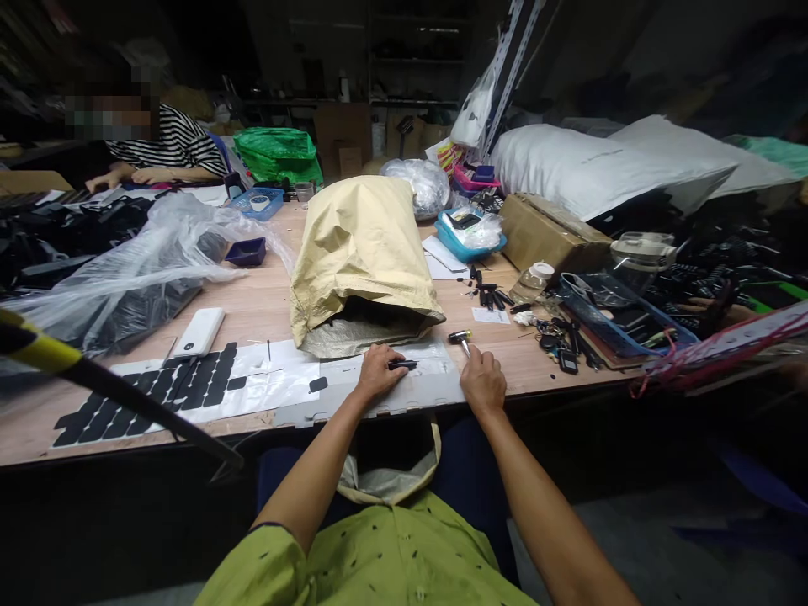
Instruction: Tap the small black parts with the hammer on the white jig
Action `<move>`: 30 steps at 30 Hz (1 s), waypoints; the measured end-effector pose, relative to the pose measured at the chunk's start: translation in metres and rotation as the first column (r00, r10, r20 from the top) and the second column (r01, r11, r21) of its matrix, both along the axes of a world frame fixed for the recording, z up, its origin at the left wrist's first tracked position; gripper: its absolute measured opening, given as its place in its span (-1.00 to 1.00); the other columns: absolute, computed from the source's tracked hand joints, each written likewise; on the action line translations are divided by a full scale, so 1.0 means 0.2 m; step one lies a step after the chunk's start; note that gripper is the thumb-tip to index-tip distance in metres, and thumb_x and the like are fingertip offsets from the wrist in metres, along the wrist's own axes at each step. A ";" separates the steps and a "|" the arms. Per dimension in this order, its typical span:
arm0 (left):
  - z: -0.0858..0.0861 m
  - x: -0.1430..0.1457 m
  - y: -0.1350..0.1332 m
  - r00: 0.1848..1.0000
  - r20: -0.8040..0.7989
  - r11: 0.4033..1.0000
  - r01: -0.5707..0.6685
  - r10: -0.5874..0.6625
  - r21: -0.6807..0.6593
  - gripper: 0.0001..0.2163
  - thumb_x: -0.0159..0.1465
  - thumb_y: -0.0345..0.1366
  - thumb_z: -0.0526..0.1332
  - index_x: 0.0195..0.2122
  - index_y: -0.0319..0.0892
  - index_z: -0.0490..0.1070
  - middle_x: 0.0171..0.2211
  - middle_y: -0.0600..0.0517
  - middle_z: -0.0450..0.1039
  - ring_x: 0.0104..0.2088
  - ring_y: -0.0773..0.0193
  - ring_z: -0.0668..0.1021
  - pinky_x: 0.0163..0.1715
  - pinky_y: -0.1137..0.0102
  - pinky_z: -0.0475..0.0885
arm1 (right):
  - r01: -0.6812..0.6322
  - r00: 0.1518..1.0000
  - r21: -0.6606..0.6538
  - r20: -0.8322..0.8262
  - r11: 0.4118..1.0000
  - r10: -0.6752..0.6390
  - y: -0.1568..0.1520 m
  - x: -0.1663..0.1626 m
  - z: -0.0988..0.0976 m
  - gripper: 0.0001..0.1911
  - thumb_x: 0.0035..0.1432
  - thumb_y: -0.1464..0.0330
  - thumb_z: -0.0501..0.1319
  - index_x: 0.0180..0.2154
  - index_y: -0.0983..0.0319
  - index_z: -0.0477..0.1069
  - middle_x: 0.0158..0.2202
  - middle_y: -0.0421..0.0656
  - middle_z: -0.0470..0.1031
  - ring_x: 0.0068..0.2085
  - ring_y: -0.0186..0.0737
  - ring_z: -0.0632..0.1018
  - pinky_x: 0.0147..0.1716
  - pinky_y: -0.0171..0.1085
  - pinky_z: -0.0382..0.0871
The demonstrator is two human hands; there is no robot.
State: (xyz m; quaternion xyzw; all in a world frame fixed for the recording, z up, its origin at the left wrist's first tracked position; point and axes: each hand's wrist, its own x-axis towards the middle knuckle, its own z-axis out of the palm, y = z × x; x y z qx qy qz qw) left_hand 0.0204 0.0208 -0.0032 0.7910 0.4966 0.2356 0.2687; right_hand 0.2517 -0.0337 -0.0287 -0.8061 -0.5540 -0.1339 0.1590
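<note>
Near the front edge of the table, my left hand (380, 370) presses a small black elongated part (404, 364) against a grey-white board (435, 389). Its fingers are closed on that part, whose exact kind is too small to make out. My right hand (483, 380) is wrapped round the handle of a small hammer (460, 336), its head pointing away from me on the board's right side. Just beyond my hands lies a large cream sack (363, 244), its mouth open toward me and its inside dark. Another open bag (391, 488) rests on my lap.
Left of the board are sheets of black stickers (148, 396) and a white power bank (200, 332). A striped pole (119, 387) crosses the left foreground. To the right are a jar (532, 282), key fobs (566, 360), a blue tray (631, 324) and a cardboard box (552, 233). Another person (183, 143) sits at back left.
</note>
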 end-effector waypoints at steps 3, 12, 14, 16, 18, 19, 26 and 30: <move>0.00 0.01 0.00 1.000 -0.008 1.000 -0.003 0.003 -0.018 -0.83 0.16 -0.25 0.36 -0.20 -0.04 0.63 -0.26 0.01 0.53 -0.13 0.10 0.43 -0.03 0.19 0.32 | -0.041 0.994 -0.001 -0.103 0.999 0.040 -0.01 0.02 0.03 -0.63 0.23 0.46 0.07 0.01 0.21 0.49 -0.28 -0.04 0.43 -0.26 -0.15 0.41 -0.35 -0.26 0.22; -0.01 0.03 0.00 0.999 -0.047 1.000 0.005 -0.006 -0.017 -0.82 0.22 -0.17 0.33 -0.17 0.01 0.65 -0.29 0.00 0.50 -0.12 0.10 0.42 -0.04 0.20 0.29 | -0.316 0.723 0.284 -0.545 0.905 0.423 -0.23 -0.19 0.06 -0.61 0.28 0.32 0.02 0.01 0.20 0.52 -0.08 -0.03 0.59 -0.10 -0.14 0.57 -0.12 -0.19 0.47; -0.01 0.03 0.00 0.999 -0.052 1.000 0.008 -0.008 -0.010 -0.81 0.23 -0.17 0.32 -0.16 0.01 0.65 -0.28 0.00 0.51 -0.12 0.10 0.42 -0.04 0.20 0.29 | -0.331 0.679 0.300 -0.582 0.894 0.447 -0.27 -0.24 0.07 -0.61 0.28 0.30 0.03 0.00 0.20 0.53 -0.08 -0.03 0.60 -0.08 -0.14 0.58 -0.08 -0.17 0.48; -0.01 0.03 0.00 0.999 -0.050 1.000 0.009 -0.009 -0.001 -0.81 0.23 -0.17 0.32 -0.15 0.02 0.65 -0.28 0.00 0.51 -0.12 0.10 0.41 -0.04 0.20 0.29 | -0.334 0.662 0.310 -0.595 0.890 0.456 -0.28 -0.27 0.08 -0.61 0.28 0.29 0.04 0.00 0.20 0.54 -0.07 -0.03 0.61 -0.05 -0.13 0.58 -0.04 -0.15 0.48; -0.02 0.03 0.00 0.999 -0.044 1.000 0.008 -0.008 0.009 -0.81 0.23 -0.15 0.32 -0.15 0.03 0.65 -0.28 0.00 0.50 -0.13 0.10 0.41 -0.05 0.20 0.29 | -0.324 0.664 0.331 -0.588 0.886 0.462 -0.28 -0.28 0.09 -0.61 0.28 0.29 0.04 0.00 0.19 0.54 -0.06 -0.02 0.61 -0.03 -0.12 0.58 -0.01 -0.13 0.48; -0.03 0.03 0.00 0.999 -0.042 1.000 0.008 -0.007 0.013 -0.81 0.23 -0.14 0.32 -0.15 0.04 0.65 -0.28 0.00 0.50 -0.13 0.10 0.41 -0.05 0.20 0.29 | -0.318 0.669 0.344 -0.580 0.884 0.466 -0.28 -0.29 0.09 -0.61 0.28 0.29 0.04 0.00 0.19 0.54 -0.06 -0.02 0.61 -0.02 -0.12 0.57 0.01 -0.12 0.47; -0.04 0.05 0.00 0.999 -0.033 1.000 -0.005 0.005 0.005 -0.82 0.24 -0.16 0.31 -0.16 0.04 0.65 -0.27 0.01 0.51 -0.12 0.10 0.41 -0.04 0.19 0.28 | -0.358 0.690 0.305 -0.551 0.883 0.470 -0.27 -0.29 0.05 -0.60 0.29 0.33 0.00 0.01 0.20 0.53 -0.10 -0.02 0.61 -0.04 -0.11 0.58 -0.01 -0.12 0.49; -0.03 0.05 -0.01 1.000 -0.030 1.000 -0.007 0.007 0.004 -0.83 0.22 -0.18 0.32 -0.17 0.03 0.65 -0.26 0.00 0.51 -0.11 0.10 0.42 -0.03 0.19 0.29 | -0.368 0.698 0.315 -0.528 0.875 0.484 -0.26 -0.30 0.09 -0.60 0.31 0.32 0.00 0.04 0.20 0.51 -0.08 -0.01 0.59 -0.03 -0.12 0.57 -0.01 -0.15 0.48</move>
